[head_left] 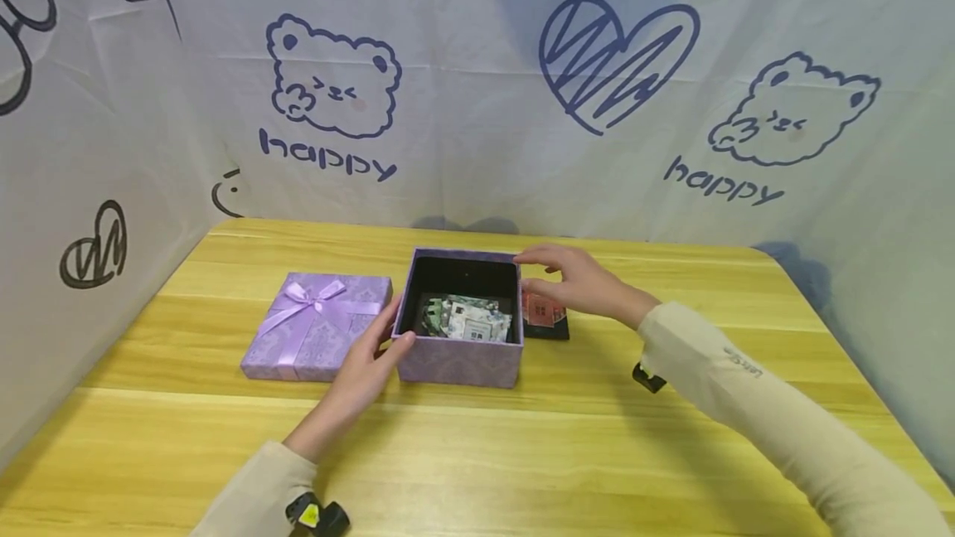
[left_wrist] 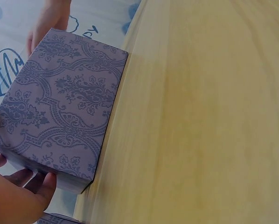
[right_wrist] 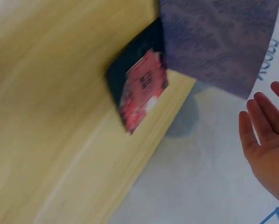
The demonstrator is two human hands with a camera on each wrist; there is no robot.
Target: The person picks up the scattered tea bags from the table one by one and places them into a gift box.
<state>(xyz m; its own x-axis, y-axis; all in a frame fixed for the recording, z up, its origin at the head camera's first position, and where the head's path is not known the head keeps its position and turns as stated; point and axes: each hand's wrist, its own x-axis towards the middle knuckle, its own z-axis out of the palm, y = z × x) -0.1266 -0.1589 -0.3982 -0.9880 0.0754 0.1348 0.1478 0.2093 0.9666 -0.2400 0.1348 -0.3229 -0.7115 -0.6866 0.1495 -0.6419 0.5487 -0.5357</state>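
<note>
A lavender gift box point(head_left: 458, 361) with a damask pattern stands uncovered on the table. Inside its black interior lie several flat, printed packets point(head_left: 477, 320) in white and green. My left hand point(head_left: 366, 367) holds the box by its near left corner, thumb at the front rim and fingers along the left side. At the right rim hovers my right hand point(head_left: 578, 276), its fingers loosely spread with nothing in them. Under that hand, beside the box, a red printed packet point(right_wrist: 146, 81) rests on a black flat piece point(right_wrist: 118, 74).
To the left of the box lies its lavender lid point(head_left: 279, 342), topped with a ribbon bow point(head_left: 317, 297). All of this is on a wood-grain table point(head_left: 477, 454). White cloth point(head_left: 462, 106) with bear and heart drawings hangs behind and at the sides.
</note>
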